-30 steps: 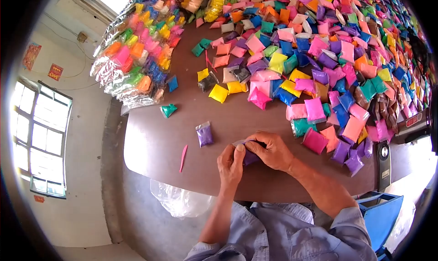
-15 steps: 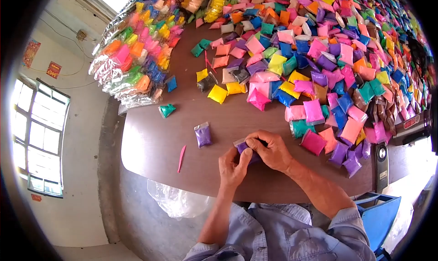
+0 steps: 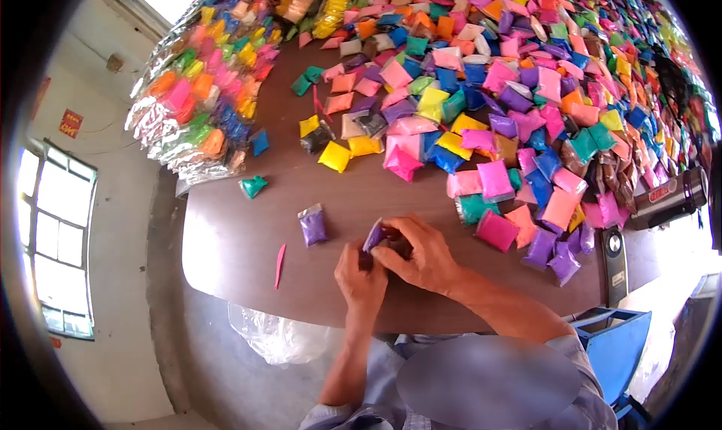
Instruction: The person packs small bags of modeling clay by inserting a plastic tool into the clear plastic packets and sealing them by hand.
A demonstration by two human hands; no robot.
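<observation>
Between left hand (image 3: 359, 276) and right hand (image 3: 423, 255) is a purple-filled packet (image 3: 372, 236).

Purple is seen in the held pkt (image 3: 372, 236); the same colour is repeated in the loose pkt (image 3: 313, 227), topped w/ clear plastic (image 3: 309, 209). The tabletop (image 3: 241, 230) is coloured dk. brown, w/ white glare at one end. Bright pink is shown by the stick (image 3: 280, 267), teal by the small bag (image 3: 253, 187). The heap (image 3: 519, 100) is mottled w/ pink, orange, yellow, blue, purple, green, etc. Silver is mixed w/ brights in the stack (image 3: 201, 85). Blue is shown by the stool (image 3: 613, 351), grey-blue by the shirt (image 3: 383, 373); the flask (image 3: 686, 190) is dk. w/ a red label (image 3: 662, 196).
</observation>
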